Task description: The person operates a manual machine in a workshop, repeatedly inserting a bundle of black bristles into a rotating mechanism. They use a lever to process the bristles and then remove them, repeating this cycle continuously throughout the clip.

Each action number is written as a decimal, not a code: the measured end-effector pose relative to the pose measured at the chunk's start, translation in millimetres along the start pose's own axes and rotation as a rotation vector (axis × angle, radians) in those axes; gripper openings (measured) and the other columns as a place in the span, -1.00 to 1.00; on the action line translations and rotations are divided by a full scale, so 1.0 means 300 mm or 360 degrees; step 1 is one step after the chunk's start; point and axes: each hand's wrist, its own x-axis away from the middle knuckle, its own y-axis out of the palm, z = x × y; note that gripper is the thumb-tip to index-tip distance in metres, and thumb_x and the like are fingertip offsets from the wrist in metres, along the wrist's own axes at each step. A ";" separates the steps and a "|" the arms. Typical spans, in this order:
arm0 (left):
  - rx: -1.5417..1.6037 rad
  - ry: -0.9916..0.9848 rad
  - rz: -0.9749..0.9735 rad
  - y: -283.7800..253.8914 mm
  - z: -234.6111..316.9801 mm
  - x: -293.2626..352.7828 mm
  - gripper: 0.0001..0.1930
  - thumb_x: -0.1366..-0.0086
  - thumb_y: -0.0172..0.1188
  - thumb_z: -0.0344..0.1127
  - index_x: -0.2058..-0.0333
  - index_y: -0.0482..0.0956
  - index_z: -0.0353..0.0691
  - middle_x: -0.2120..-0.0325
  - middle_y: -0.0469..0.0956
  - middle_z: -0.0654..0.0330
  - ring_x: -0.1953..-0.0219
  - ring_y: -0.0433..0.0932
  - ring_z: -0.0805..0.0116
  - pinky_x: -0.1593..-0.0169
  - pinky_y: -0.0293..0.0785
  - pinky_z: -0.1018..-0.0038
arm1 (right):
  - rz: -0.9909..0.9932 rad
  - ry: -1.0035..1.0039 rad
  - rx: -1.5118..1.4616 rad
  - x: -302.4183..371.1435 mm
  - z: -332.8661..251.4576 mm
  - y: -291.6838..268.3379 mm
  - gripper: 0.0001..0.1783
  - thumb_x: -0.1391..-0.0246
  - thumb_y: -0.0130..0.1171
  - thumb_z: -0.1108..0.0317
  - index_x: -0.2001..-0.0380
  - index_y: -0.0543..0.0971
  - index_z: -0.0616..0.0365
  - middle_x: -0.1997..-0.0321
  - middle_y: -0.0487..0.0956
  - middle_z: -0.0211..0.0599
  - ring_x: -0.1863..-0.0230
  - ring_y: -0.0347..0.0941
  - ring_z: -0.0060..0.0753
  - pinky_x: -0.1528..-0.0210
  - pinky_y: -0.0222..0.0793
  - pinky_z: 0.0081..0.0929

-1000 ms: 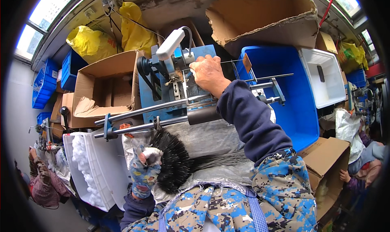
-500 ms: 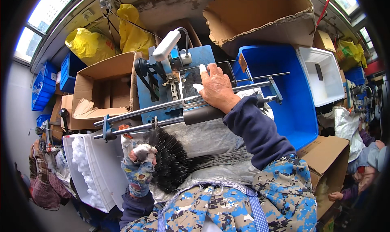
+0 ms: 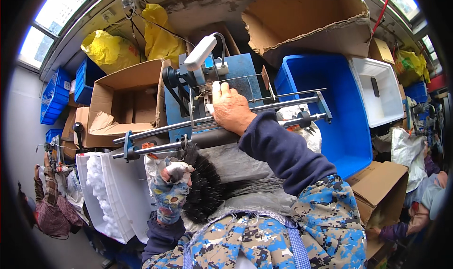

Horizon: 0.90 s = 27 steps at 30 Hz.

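My right hand [image 3: 231,109], with white wrapping on its fingertips, lies over the sliding carriage [image 3: 212,138] of a blue bench machine [image 3: 241,66]. Its index finger and thumb are stretched out and apart. The carriage sits on two steel rails [image 3: 278,109], with a thin rod frame above. Below the left rail end, my left hand [image 3: 176,174] is closed, in a patched, frayed covering with wrapped fingers; what it holds is hidden. Beside that hand, a thick bundle of thin wires with black ends [image 3: 204,186] fans out over my lap, grey lengths trailing right.
An open cardboard box [image 3: 127,104] stands left of the machine, a blue bin [image 3: 325,113] right. A white bin with fluffy white material [image 3: 100,193] is at the left. A large carton [image 3: 306,19] rises behind. Other people work at both sides.
My right hand and the carriage have slid left along the rails, toward the machine's head. My left hand stays low beside the bundle. The view has shifted slightly.
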 end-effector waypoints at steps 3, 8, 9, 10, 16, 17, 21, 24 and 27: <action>0.0017 -0.0033 0.0043 -0.017 -0.019 0.004 -0.91 -0.10 0.11 -0.56 0.38 0.51 -0.32 0.58 0.47 0.24 0.63 0.40 0.56 0.57 0.27 0.68 | -0.0281 0.0028 0.0261 0.026 0.088 -0.085 -0.47 0.15 0.18 0.18 0.18 0.39 0.37 0.25 0.34 -0.11 0.23 0.35 -0.17 0.29 0.34 -0.29; 0.0059 -0.0023 -0.0005 -0.005 -0.020 0.005 -0.88 -0.11 0.11 -0.56 0.33 0.51 -0.29 0.53 0.48 0.26 0.59 0.41 0.59 0.53 0.29 0.69 | 0.0178 0.0062 0.0442 0.005 0.224 -0.189 -0.59 0.29 0.25 0.29 0.28 0.48 0.20 0.25 0.35 -0.28 0.17 0.27 -0.26 0.22 0.14 -0.31; 0.0032 -0.0007 -0.0061 -0.003 -0.013 0.000 -0.86 -0.12 0.10 -0.56 0.31 0.51 -0.27 0.51 0.49 0.27 0.57 0.42 0.60 0.51 0.30 0.70 | 0.0223 0.0116 0.0531 -0.016 0.243 -0.197 -0.59 0.29 0.25 0.30 0.27 0.47 0.20 0.24 0.37 -0.29 0.17 0.27 -0.27 0.21 0.13 -0.31; 0.0031 -0.0012 -0.0077 -0.001 -0.010 -0.001 -0.86 -0.11 0.11 -0.56 0.32 0.51 -0.27 0.51 0.49 0.27 0.57 0.42 0.60 0.51 0.30 0.69 | 0.0294 0.0111 0.0556 -0.032 0.265 -0.170 -0.74 0.22 0.17 0.37 0.34 0.51 0.12 0.30 0.44 -0.34 0.19 0.31 -0.30 0.20 0.12 -0.31; 0.0035 0.0114 -0.0005 -0.038 -0.036 0.021 -0.82 -0.09 0.13 -0.59 0.29 0.48 -0.31 0.46 0.51 0.21 0.57 0.43 0.58 0.50 0.35 0.67 | 0.0000 -0.0250 0.0262 0.060 0.244 -0.288 -0.91 0.21 0.00 0.53 0.62 0.48 0.10 0.61 0.47 -0.32 0.44 0.38 -0.25 0.32 0.20 -0.33; 0.0024 0.0094 -0.0017 -0.049 -0.037 0.024 -0.82 -0.09 0.13 -0.58 0.29 0.48 -0.32 0.45 0.51 0.20 0.55 0.44 0.56 0.48 0.36 0.67 | -0.0101 -0.0262 0.0094 0.119 0.212 -0.362 -0.92 0.24 0.01 0.55 0.64 0.47 0.13 0.63 0.47 -0.28 0.48 0.40 -0.22 0.37 0.24 -0.31; 0.0091 -0.0001 -0.0223 -0.025 -0.038 0.016 -0.83 -0.10 0.14 -0.52 0.28 0.47 -0.33 0.40 0.51 0.17 0.49 0.47 0.50 0.42 0.40 0.62 | -0.0471 -0.0385 -0.1046 0.285 0.057 -0.368 -0.56 0.27 0.21 0.48 0.18 0.46 0.24 0.21 0.44 -0.14 0.15 0.34 -0.12 0.07 0.28 -0.31; 0.0085 -0.0039 -0.0335 0.005 -0.082 0.026 -0.80 -0.08 0.13 -0.53 0.26 0.46 -0.31 0.37 0.51 0.14 0.39 0.49 0.40 0.34 0.41 0.55 | -0.0381 -0.0227 -0.2045 0.285 -0.123 -0.244 -0.71 0.00 0.14 0.39 0.17 0.48 0.23 0.09 0.43 -0.21 0.07 0.34 -0.32 0.01 0.23 -0.43; 0.0066 0.0343 -0.0491 0.017 -0.091 0.012 -0.74 -0.02 0.13 -0.58 0.25 0.46 -0.25 0.34 0.52 0.13 0.37 0.48 0.39 0.31 0.40 0.55 | -0.0316 0.0260 -0.3025 0.267 -0.163 -0.276 -0.83 -0.13 -0.05 0.46 0.29 0.51 0.30 0.30 0.54 -0.26 0.21 0.43 -0.51 0.10 0.32 -0.58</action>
